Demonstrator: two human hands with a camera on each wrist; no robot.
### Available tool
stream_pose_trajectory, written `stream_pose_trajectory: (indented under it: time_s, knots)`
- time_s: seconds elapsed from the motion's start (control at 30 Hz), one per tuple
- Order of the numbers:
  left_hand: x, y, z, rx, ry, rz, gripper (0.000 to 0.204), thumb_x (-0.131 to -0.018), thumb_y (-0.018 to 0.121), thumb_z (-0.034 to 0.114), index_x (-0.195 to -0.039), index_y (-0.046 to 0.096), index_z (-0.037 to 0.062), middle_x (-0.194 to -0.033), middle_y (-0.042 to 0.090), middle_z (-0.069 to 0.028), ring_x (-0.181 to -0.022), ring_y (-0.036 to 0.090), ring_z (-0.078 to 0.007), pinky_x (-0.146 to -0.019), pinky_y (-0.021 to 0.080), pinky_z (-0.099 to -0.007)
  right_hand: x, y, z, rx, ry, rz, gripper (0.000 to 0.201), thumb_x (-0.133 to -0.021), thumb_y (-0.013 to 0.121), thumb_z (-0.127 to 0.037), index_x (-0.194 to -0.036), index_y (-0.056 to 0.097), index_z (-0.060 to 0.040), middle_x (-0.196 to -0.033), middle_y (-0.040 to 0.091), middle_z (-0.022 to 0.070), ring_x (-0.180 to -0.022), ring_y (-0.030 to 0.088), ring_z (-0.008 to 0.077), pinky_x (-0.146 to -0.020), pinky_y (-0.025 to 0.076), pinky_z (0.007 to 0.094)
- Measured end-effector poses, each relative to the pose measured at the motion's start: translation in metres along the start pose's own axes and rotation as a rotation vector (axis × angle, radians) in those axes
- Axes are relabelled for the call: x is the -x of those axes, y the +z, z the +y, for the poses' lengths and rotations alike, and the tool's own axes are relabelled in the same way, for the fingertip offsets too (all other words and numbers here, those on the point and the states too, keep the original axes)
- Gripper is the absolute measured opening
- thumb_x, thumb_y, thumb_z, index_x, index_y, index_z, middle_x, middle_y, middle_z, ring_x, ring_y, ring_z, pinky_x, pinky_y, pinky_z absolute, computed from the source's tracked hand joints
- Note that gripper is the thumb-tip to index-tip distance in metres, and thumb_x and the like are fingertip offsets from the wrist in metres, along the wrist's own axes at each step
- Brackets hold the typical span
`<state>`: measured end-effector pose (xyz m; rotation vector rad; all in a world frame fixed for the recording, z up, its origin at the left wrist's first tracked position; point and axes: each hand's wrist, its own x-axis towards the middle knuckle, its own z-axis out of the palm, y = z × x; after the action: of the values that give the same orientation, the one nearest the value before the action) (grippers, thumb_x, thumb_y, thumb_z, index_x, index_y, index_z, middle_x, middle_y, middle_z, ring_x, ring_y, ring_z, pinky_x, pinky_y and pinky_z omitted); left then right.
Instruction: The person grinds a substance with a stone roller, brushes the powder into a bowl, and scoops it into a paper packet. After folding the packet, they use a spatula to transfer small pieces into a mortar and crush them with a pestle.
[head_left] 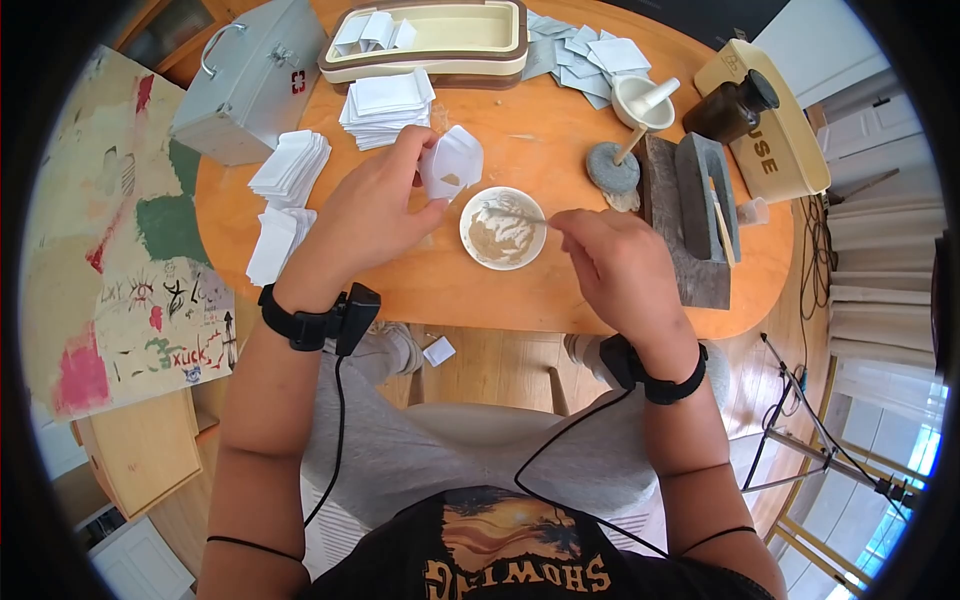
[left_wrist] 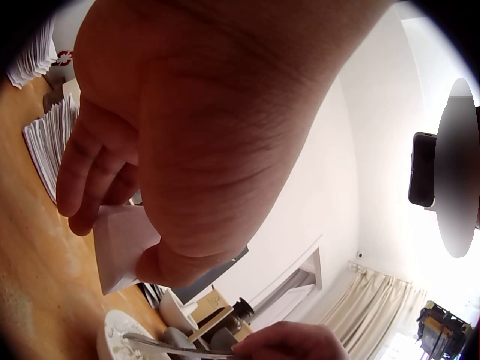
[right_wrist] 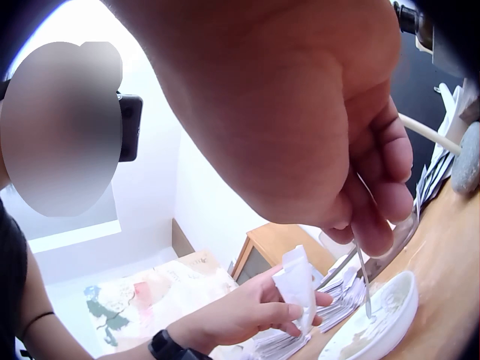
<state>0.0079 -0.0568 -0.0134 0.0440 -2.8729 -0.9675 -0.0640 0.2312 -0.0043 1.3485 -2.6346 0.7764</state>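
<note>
In the head view my left hand (head_left: 365, 215) pinches a small white paper packet (head_left: 458, 165) between thumb and fingers, its mouth spread apart. The packet (left_wrist: 124, 244) also shows below my palm in the left wrist view. Just to its lower right, a white bowl (head_left: 465, 238) holds pale tan powder (head_left: 495, 240). My right hand (head_left: 625, 270) pinches the handle of a slim metal spatula (head_left: 520, 213), whose tip lies in the bowl at the powder. That spatula (right_wrist: 363, 274) slants down into the bowl in the right wrist view.
Stacks of white packets (head_left: 385, 105) and a cream tray (head_left: 425, 65) stand behind my left hand. A metal case (head_left: 250, 90) is at left. Toward the right are a mortar with pestle (head_left: 643, 102), a round grey stone (head_left: 612, 168), a grey trough (head_left: 708, 190) and a dark bottle (head_left: 720, 112).
</note>
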Motion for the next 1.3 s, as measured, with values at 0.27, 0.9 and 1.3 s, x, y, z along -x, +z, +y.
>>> stream_pose_trajectory:
  time_s: [0.27,0.9,1.3]
  knots:
    - [0.000,0.000,0.000,0.001,-0.002,0.000,0.058,-0.092,0.081,0.013,-0.141,0.051,0.0043,-0.126,0.072,-0.0155,-0.107,0.074,-0.0291,-0.086,0.061,-0.0422,-0.001,-0.008,-0.001,-0.115,-0.024,-0.043,0.017,-0.091,0.070,-0.002,-0.107,0.074,-0.0059,-0.085,0.073,0.0154,-0.081,0.071,0.0383,-0.073,0.057,0.0496]
    - [-0.002,0.001,0.002,-0.008,0.007,-0.002,0.059,-0.091,0.081,0.013,-0.140,0.051,0.0037,-0.125,0.073,-0.0166,-0.105,0.074,-0.0299,-0.086,0.061,-0.0420,0.004,-0.019,-0.005,-0.076,0.071,-0.090,0.013,-0.095,0.069,-0.003,-0.106,0.075,-0.0055,-0.083,0.072,0.0171,-0.081,0.071,0.0383,-0.073,0.056,0.0476]
    - [-0.001,0.000,0.001,-0.004,-0.009,-0.011,0.059,-0.091,0.081,0.012,-0.141,0.050,0.0034,-0.127,0.072,-0.0169,-0.107,0.074,-0.0301,-0.088,0.062,-0.0427,0.002,-0.031,-0.003,-0.131,0.253,-0.073,0.009,-0.092,0.069,-0.006,-0.099,0.075,-0.0034,-0.078,0.071,0.0197,-0.074,0.070,0.0405,-0.067,0.055,0.0499]
